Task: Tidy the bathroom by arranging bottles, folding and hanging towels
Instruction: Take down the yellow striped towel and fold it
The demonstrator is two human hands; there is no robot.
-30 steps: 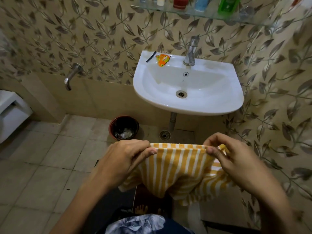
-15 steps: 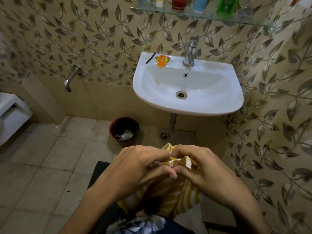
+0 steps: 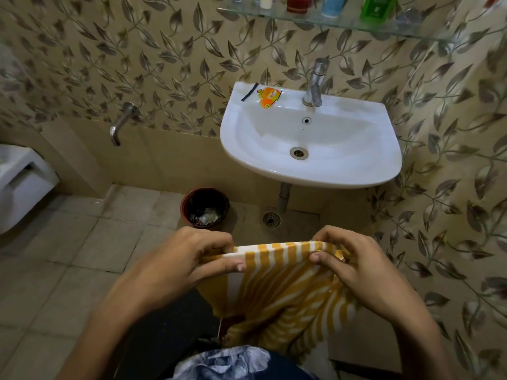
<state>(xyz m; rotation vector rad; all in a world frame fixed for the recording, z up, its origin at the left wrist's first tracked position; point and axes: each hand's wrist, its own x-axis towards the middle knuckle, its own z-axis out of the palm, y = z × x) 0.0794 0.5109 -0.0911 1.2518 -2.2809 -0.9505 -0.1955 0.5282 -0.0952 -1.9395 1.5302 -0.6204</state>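
Yellow-and-white striped cloth: the towel [image 3: 285, 286] hangs in front of the person, below the sink [image 3: 310, 171] and above the tiled floor [image 3: 68, 270]. Top edge is stretched level between both hands; the rest drops in loose folds toward the lap.

Left hand [image 3: 183, 264]: grip pinching the top edge at its left end, thumb on the near face, fingers curled over the far side. Right hand [image 3: 354, 264]: same pinch at the right end, thumb tip pressed on the near face.

Reading: holding the two ends taut and level probably serves to square the edge, so layers line up for the next fold. Step judged as folding, mid-way; the towel looks already doubled, though I cannot count the layers.

Hanging not yet done; no rail or hook shows in view.

Bottles [image 3: 329, 5] stand in a row on the glass shelf [image 3: 301, 20] above the tap [image 3: 315, 83], so that part appears handled. An orange sachet [image 3: 269, 97] lies on the sink rim. A dark bin [image 3: 205, 207] stands on the floor below.
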